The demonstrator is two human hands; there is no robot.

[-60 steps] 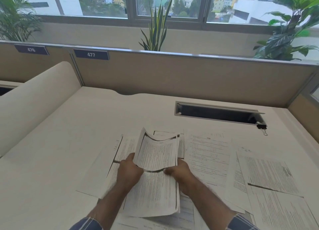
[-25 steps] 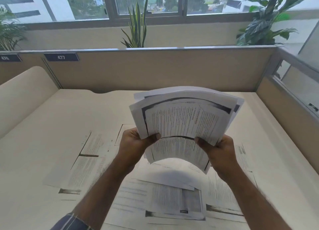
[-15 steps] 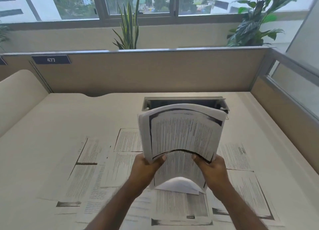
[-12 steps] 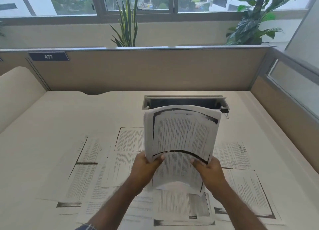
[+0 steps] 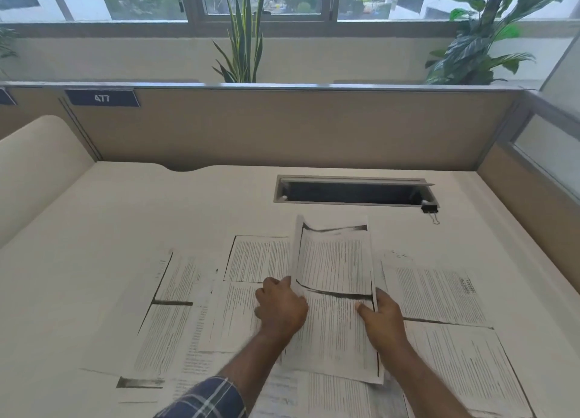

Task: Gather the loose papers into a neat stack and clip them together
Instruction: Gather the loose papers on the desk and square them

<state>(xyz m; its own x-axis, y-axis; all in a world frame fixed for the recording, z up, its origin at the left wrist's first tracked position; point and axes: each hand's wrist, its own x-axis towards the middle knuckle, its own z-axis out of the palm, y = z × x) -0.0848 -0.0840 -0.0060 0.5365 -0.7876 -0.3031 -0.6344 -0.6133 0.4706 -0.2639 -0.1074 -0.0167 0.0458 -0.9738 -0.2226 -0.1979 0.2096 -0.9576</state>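
At the centre of the frame, a thin sheaf of white printed sheets with dark photocopy bands (image 5: 335,295) lies slightly curled over loose printed pages (image 5: 439,295) spread flat across the smooth cream desk (image 5: 125,204). The left hand (image 5: 281,307) pinches its left edge and the right hand (image 5: 381,318) grips its right edge. A small black metal binder clip (image 5: 430,210) sits in the upper right, beside the dark rectangular cable slot (image 5: 351,193).

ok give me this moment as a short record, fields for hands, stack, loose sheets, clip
left hand: holds the stack's left edge
right hand: holds the stack's right edge
stack: partly gathered, tilted, lower end on the desk sheets
loose sheets: several flat on the desk on both sides
binder clip: unused, by the cable slot's right end
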